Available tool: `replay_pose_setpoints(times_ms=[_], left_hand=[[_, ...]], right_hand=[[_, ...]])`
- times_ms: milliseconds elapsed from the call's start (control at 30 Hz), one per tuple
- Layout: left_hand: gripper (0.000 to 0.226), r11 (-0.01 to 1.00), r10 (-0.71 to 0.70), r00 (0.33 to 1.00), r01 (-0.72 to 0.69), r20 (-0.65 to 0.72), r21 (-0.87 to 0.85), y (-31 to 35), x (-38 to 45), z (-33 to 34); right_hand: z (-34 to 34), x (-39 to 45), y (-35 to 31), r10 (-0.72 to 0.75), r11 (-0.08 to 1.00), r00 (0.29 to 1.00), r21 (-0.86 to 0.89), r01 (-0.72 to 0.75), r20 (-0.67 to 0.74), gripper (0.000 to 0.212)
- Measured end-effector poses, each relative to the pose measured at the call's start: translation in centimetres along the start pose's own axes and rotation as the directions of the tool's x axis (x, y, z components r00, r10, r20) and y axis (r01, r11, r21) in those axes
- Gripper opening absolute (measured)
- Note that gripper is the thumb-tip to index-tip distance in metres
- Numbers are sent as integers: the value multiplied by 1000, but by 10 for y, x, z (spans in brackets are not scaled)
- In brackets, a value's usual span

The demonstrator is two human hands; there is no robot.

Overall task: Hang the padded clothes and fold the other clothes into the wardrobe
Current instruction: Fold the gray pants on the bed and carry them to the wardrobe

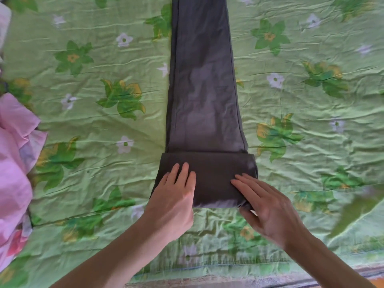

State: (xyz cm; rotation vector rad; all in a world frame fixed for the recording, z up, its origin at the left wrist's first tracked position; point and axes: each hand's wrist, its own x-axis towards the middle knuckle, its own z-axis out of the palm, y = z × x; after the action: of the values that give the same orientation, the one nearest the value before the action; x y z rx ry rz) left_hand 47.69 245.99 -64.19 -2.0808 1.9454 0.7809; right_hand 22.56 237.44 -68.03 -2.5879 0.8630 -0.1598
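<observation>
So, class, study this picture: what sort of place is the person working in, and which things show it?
Probably a bedroom. The dark grey trousers lie on a green flowered bedsheet, both hands rest flat on the folded end, and pink laundry is heaped alongside.

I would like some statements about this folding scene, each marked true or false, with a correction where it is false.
1. The dark grey trousers lie on a green floral bedsheet. True.
2. The near end of the trousers is folded over. True.
3. The left hand holds a hanger. False: it lies flat on the folded part.
4. The right hand is away from the trousers. False: it touches the fold's right end.
5. Pink fabric lies at the left. True.
</observation>
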Motion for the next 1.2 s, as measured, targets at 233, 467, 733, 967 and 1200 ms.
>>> replay_pose_setpoints(times_ms=[233, 467, 733, 967, 1200], left_hand=[[19, 877, 93, 996, -87, -11, -473, -29, -34, -45], [16, 311, -463, 880, 47, -108, -949, -50, -4, -31], [21, 40, -707, 707, 6, -24, -999, -56, 71, -8], [16, 358, -737, 631, 62, -241, -932, -51, 89, 6], [51, 991, -38, 804, -47, -594, -128, -29, 85, 22]], right_hand=[[-63, -17, 3, 266, 815, 958, 506, -282, 104, 44], [-41, 30, -1, 716, 472, 694, 785, -401, -77, 12], [0, 118, 34, 847, 417, 522, 735, -535, -101, 28], [2, 119, 35, 831, 442, 553, 674, -592, -58, 45], [23, 120, 17, 438, 883, 776, 58, -465, -454, 68]])
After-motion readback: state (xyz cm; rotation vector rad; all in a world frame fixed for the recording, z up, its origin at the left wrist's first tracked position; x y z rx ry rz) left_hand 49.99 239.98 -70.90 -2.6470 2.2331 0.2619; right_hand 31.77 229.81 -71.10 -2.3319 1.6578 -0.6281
